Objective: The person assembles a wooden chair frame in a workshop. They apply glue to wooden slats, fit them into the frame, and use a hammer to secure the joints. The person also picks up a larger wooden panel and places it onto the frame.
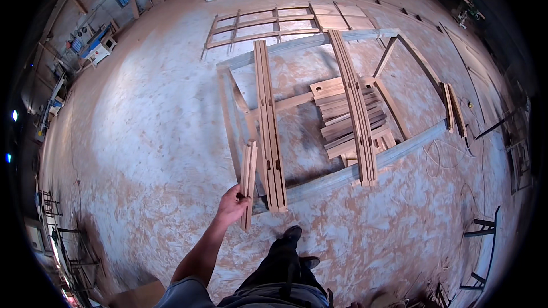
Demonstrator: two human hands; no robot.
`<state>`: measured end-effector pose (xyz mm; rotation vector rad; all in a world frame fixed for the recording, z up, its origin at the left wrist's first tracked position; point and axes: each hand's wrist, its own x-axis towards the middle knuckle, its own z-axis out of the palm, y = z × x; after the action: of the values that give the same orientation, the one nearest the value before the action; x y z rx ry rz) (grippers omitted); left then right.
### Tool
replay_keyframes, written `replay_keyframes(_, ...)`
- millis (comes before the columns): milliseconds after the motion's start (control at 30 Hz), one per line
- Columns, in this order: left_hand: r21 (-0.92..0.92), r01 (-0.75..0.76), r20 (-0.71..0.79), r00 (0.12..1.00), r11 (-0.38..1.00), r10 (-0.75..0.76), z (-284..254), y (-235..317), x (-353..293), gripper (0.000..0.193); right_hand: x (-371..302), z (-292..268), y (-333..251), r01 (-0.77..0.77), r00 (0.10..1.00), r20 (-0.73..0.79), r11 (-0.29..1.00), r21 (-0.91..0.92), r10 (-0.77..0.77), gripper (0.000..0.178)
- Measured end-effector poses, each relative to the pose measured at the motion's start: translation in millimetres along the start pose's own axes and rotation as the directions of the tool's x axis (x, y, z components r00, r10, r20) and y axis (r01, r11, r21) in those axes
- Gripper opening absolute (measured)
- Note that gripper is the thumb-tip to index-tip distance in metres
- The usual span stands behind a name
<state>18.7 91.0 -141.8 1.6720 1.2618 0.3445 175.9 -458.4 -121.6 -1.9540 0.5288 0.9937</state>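
My left hand (pixel 233 206) is closed around a short grooved wooden strip (pixel 249 174), gripped below its middle and held nearly upright. Just right of it, a bundle of long grooved wooden rails (pixel 268 131) lies across a rectangular trestle frame (pixel 325 182). A second set of long rails (pixel 355 108) rests across the same frame farther right, with dark slots cut in it. Between and below the rails sits a stack of short wooden boards (pixel 337 117). My right hand does not show.
Behind the trestle, a lattice wooden frame (pixel 262 23) lies on the dusty floor. Short wood pieces (pixel 452 108) lean over the trestle's right corner, near a loose cable (pixel 436 159). A dark metal rack (pixel 485 245) stands at right. Machines (pixel 100 48) line the left wall.
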Motion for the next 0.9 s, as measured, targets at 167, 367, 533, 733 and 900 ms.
replay_keyframes(167, 0.046, 0.079, -0.031, 0.997, 0.996, -0.078, -1.6, -7.7, 5.2, 0.022, 4.0, -0.7, 10.6, -0.059, 0.998, 0.019, 0.994, 0.088, 0.058, 0.026)
replay_keyframes(367, 0.1, 0.234, -0.148, 0.965, 0.967, -0.218, 2.0, -14.1, 13.6, 0.028, 9.7, -1.2, 23.2, -0.109, 0.994, 0.036, 0.973, 0.201, 0.104, 0.02)
replay_keyframes(533, 0.326, 0.269, -0.259, 0.947, 0.906, -0.188, 9.2, -3.4, 22.3, 0.043, 4.5, 5.8, 13.5, -0.07, 0.997, -0.026, 0.994, 0.079, 0.072, 0.019)
replay_keyframes(733, 0.412, 0.274, -0.299, 0.941, 0.869, -0.155, 20.4, -4.9, 24.9, 0.051, 6.1, 6.5, 21.5, -0.051, 0.998, -0.017, 0.996, 0.068, 0.052, 0.016)
replay_keyframes(900, 0.372, 0.278, -0.259, 0.947, 0.886, -0.188, 23.1, -3.2, 26.9, 0.054, -4.2, 14.4, 9.1, -0.134, 0.988, -0.051, 0.974, 0.185, 0.146, 0.016)
